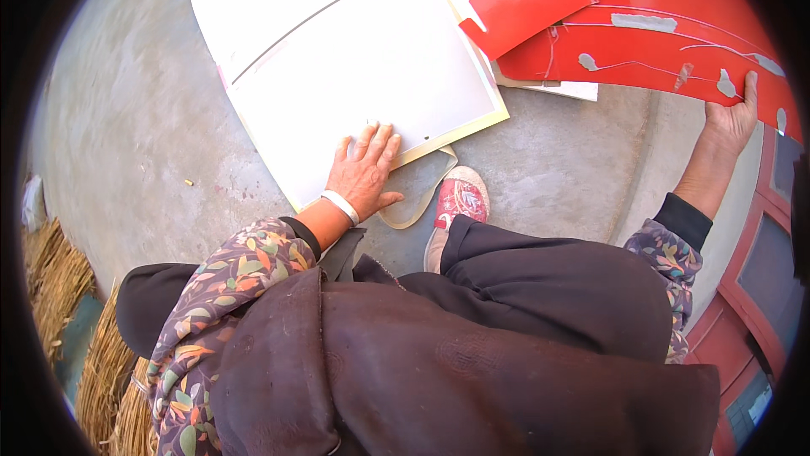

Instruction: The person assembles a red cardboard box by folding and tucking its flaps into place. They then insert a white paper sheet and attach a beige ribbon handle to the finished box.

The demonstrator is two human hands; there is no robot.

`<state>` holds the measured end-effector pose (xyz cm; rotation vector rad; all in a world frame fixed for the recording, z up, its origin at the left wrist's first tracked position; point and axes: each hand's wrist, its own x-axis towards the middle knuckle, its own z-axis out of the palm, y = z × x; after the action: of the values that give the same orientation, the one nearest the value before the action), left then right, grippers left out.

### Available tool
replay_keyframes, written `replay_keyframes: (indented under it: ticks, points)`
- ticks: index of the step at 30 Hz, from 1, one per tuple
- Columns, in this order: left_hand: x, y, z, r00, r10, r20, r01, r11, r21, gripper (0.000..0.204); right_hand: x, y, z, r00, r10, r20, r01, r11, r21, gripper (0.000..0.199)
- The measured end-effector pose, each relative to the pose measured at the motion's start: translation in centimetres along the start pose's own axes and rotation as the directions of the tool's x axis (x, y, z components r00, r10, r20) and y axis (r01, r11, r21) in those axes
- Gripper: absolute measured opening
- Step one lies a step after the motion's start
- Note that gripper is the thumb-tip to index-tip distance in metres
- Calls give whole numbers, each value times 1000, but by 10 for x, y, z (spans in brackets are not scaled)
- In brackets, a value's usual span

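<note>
A large white sheet of flattened cardboard (396, 68) with a dark crease line and yellowish edges lies on the concrete floor. My left hand (363, 173) rests palm down on its near edge, fingers stretched out. Off to the right, my right hand (732, 123) grips the near edge of a glossy red cardboard sheet (641, 47), one finger showing on top and the rest partly hidden. Torn grey patches mark the red surface. A smaller red flap (533, 2) overlaps its left end.
Brown and white cardboard pieces (574, 90) lie under the red sheet. A pale strap (415, 218) curls beside my shoe (462, 194). Straw bundles (59, 279) stand at the lower left. A red-framed door or window (751, 262) is at the right.
</note>
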<state>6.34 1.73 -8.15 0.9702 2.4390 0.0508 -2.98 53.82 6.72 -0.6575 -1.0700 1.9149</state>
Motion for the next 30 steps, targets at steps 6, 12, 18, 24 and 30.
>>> replay_keyframes:
  ticks: [6, 12, 18, 24, 30]
  points:
    - [-22, 1, 31, 900, 435, 38, -436, 887, 155, 88, 13, -5, -15, 1000, 12, 14, -12, 1000, -5, 47]
    - [-39, -7, 71, 815, 576, 58, -559, 757, 337, 48, 15, -13, -22, 990, -135, -27, 132, 988, -82, 54]
    - [-31, -8, 65, 836, 500, 224, -526, 848, 68, 16, 11, -15, -14, 988, -148, 34, 150, 987, -50, 54]
    - [-51, -7, -33, 927, 54, 370, 169, 823, -543, 40, -3, -12, -4, 970, -244, 17, 244, 964, -106, 51]
    - [-115, -7, -153, 921, 1, 390, 293, 658, -693, 46, -9, -15, 2, 941, -333, 65, 340, 920, -196, 47]
